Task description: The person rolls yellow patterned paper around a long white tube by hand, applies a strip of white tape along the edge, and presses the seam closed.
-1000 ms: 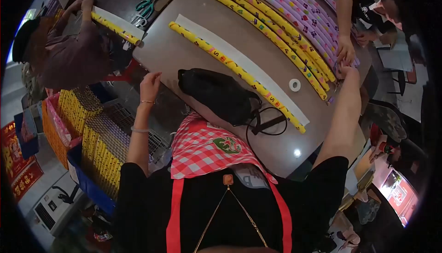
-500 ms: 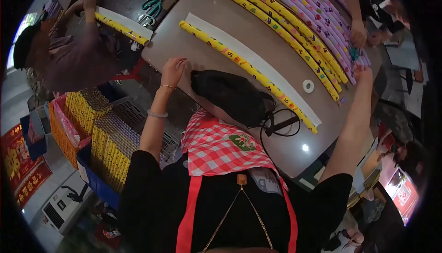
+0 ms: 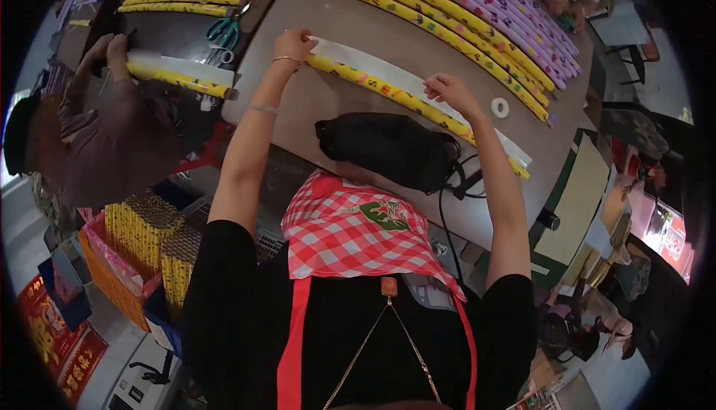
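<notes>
A roll of yellow printed wrapping paper (image 3: 373, 82) lies slantwise across the table, its loose white-backed flap (image 3: 399, 72) on the far side. At the roll's left end, my left hand (image 3: 293, 46) pinches the corner of the paper between thumb and fingers. My right hand (image 3: 453, 95) hovers over the middle of the roll with its fingers bent together; whatever is in them, if anything, is too small to make out. A black pouch-like object (image 3: 384, 149) with a cord lies between the roll and my apron (image 3: 350, 223).
Finished yellow rolls (image 3: 440, 41) and purple rolls (image 3: 477, 18) lie at the back. A white tape ring (image 3: 500, 108) sits right of my right hand. Green-handled scissors (image 3: 224, 33) are on the left table, where a co-worker (image 3: 112, 134) handles another roll (image 3: 179, 78).
My left hand has moved up onto the roll's left end. My right hand has come from the purple rolls at the far right to above the middle of the yellow roll.
</notes>
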`<state>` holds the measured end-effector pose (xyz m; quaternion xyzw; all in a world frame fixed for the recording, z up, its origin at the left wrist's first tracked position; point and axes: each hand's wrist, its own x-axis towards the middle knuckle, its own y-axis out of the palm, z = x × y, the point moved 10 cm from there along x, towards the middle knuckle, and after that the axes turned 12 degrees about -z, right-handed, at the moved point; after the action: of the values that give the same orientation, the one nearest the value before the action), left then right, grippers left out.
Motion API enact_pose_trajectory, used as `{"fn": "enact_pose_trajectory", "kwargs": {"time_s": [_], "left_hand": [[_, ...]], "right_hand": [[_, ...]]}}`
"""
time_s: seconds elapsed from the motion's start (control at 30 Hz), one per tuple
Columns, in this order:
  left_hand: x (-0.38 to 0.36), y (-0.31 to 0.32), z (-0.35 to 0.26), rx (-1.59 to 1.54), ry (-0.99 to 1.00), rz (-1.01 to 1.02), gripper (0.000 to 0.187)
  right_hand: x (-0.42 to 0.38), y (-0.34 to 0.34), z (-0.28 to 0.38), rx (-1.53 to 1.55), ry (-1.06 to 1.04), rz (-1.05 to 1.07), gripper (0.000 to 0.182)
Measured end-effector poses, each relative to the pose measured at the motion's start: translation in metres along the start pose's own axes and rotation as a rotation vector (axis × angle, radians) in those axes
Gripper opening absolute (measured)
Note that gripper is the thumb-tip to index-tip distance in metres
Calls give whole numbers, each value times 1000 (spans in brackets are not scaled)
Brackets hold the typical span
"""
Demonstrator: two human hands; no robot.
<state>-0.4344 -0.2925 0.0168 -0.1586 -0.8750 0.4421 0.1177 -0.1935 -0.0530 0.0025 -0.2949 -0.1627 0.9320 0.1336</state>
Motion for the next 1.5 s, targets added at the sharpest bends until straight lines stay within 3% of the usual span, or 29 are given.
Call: {"fn": "enact_pose_trajectory", "kwargs": {"time_s": [0.03,0.13,0.23,0.33,0.4,0.47,0.53,0.57,0.67,0.8,0.87,1.0,1.13,1.3,1.4,1.5], "left_hand": [[9,-3,28,-29,-105,-31,31],[25,-27,68,18,-127,-87,32],[28,-13,93,-128,-239,66,36],[21,-9,76,-365,-371,263,31],[29,9,83,-312,-292,338,29],[28,10,80,-291,-254,329,29],[27,6,74,-285,-192,323,30],[27,6,75,-224,-144,280,31],[24,11,82,-153,-160,166,32],[10,17,68,-188,-153,180,33],[-3,30,58,-333,-184,283,32],[-20,40,45,-356,-199,286,26],[-18,33,37,-310,-72,219,23],[-19,30,30,-220,-49,214,23],[-19,35,34,-224,-54,213,24],[-19,38,33,-245,-43,217,24]], "right_hand": [[10,17,7,22,-52,-18,26],[36,58,21,91,-69,19,27],[53,79,36,153,-46,44,28],[69,94,45,131,-37,49,27],[70,99,61,-45,-150,-7,28],[62,111,79,26,-169,5,29],[40,126,114,-285,-432,61,29],[28,127,123,-408,-632,-26,33],[25,127,105,-546,-521,-43,34],[13,115,87,-454,-524,-75,36],[-1,104,84,-480,-591,-116,36],[-11,90,64,-498,-514,-79,37],[-14,87,68,-535,-572,-94,34],[-8,95,96,-619,-622,-126,24],[19,118,114,-413,-540,-109,17],[39,145,142,-286,-690,-201,13]]}}
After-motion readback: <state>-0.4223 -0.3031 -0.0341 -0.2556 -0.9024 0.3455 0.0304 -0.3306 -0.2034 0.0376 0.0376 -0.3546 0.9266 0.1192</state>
